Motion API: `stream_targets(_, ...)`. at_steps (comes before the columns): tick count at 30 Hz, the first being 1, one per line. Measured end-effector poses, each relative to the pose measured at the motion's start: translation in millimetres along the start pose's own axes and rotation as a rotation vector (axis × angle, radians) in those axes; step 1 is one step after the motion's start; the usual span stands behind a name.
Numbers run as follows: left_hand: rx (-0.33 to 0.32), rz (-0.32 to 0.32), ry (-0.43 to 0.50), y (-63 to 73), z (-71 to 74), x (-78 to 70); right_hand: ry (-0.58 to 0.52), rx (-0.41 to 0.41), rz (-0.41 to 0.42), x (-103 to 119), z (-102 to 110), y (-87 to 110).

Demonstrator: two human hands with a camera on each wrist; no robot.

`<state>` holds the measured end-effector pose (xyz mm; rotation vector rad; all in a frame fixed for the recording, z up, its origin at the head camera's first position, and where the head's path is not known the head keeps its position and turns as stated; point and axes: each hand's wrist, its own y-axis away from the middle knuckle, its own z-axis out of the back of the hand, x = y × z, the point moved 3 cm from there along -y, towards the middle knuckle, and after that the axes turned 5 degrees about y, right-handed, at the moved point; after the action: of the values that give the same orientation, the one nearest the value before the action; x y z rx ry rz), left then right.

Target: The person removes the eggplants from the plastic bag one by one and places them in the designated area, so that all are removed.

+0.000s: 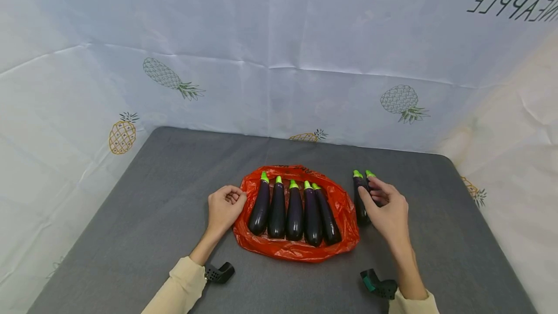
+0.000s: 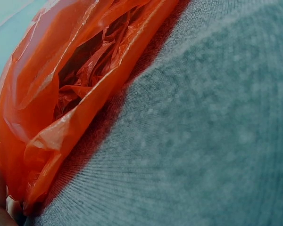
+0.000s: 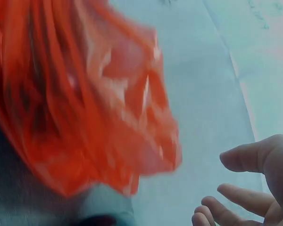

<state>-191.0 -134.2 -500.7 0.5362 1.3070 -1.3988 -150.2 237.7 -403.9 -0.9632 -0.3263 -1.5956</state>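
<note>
A red plastic bag (image 1: 296,255) lies spread in a rough oval on the table, its rim rolled outward. Several dark purple eggplants (image 1: 294,214) with bright green caps sit side by side inside it. At the bag's left rim, my left hand (image 1: 226,207) pinches the plastic between curled fingers and thumb. Two more eggplants (image 1: 359,197) lie to the right of the bag, partly covered by my right hand (image 1: 389,210). That hand hovers over them, thumb and fingers (image 3: 245,200) apart with nothing between them in the right wrist view.
A grey cloth-covered table (image 1: 183,173) lies under everything. A white pineapple-print sheet (image 1: 261,62) hangs behind it and along the sides. Black wrist mounts (image 1: 220,273) stick out from both forearms near the table surface.
</note>
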Motion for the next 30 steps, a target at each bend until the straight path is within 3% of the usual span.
stream_targets(9, -0.001, -0.002, 0.004, 0.1, 0.2, 1.2, -0.082, 0.114, 0.089, 16.2, -19.7, 13.0)
stream_targets(23, 0.002, -0.020, -0.008, 0.0, -0.7, 1.2, -0.058, 0.349, 0.170, 32.3, -49.4, 32.5)
stream_targets(30, 0.006, 0.005, -0.024, 0.1, -0.1, 1.5, 0.028, 0.388, 0.194, 33.6, -54.7, 34.3)
